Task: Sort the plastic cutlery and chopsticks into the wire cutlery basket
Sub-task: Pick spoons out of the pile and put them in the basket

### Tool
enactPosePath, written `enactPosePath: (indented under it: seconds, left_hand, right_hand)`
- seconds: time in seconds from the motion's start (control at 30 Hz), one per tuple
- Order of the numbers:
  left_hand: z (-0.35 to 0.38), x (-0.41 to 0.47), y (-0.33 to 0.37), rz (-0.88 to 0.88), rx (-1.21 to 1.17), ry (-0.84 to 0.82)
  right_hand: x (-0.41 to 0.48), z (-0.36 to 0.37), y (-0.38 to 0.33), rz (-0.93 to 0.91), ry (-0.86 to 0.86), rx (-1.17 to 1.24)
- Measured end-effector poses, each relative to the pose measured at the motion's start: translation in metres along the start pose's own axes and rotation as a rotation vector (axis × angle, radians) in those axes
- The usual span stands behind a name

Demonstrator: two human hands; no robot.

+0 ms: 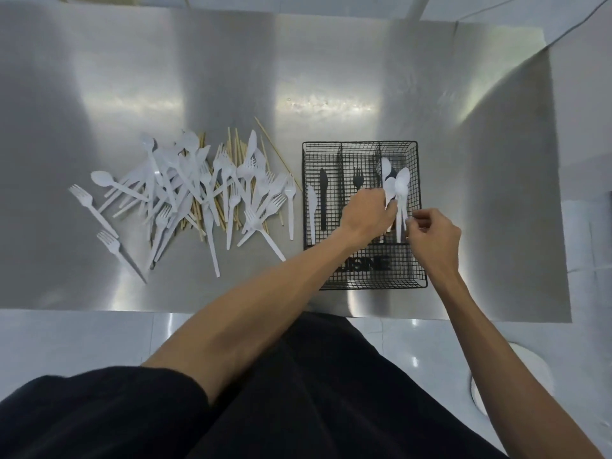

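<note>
left hand (pixel 367 210) grips white spoons (pixel 402 182) | right hand (pixel 433 235) pinches one's handle | over wire cutlery basket (pixel 374 279), right compartment

Left hand (pixel 366 212), right hand (pixel 433 235) on spoons (pixel 402 182)

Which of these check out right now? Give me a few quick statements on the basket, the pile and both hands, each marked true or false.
1. The pile of loose cutlery lies left of the wire basket. True.
2. A white knife lies in the basket's left compartment. True.
3. Both hands are over the pile. False: the left hand and the right hand are over the basket, at the white spoons in its right compartment.
4. The chopsticks are sorted into the basket. False: the chopsticks lie in the pile, and none show in the basket.
5. The right hand pinches a spoon handle. True.
</note>
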State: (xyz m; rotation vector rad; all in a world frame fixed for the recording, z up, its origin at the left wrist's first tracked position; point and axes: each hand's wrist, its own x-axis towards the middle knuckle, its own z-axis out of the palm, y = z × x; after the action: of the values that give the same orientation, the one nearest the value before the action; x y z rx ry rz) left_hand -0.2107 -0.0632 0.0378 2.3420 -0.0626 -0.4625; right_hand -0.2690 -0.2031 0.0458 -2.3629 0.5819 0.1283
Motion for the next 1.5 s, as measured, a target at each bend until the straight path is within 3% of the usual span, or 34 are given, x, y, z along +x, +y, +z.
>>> enactPosePath:
  seconds: [0.47, 0.97, 1.5]
  left_hand:
    - [-0.121, -0.087, -0.142, -0.162, -0.123, 0.149]
    - [-0.210, -0.145, -0.269, -0.251, -0.160, 0.153]
    - [-0.269, -0.146, -0.347, -0.337, -0.247, 0.245]
  right_hand:
    - [-0.043, 0.085, -0.107, -0.164, -0.180, 0.017]
    - [-0.119, 0.190, -0.188, -0.144, -0.289, -0.042]
    - [-0.128, 0.269, -0.255, -0.169, -0.282, -0.027]
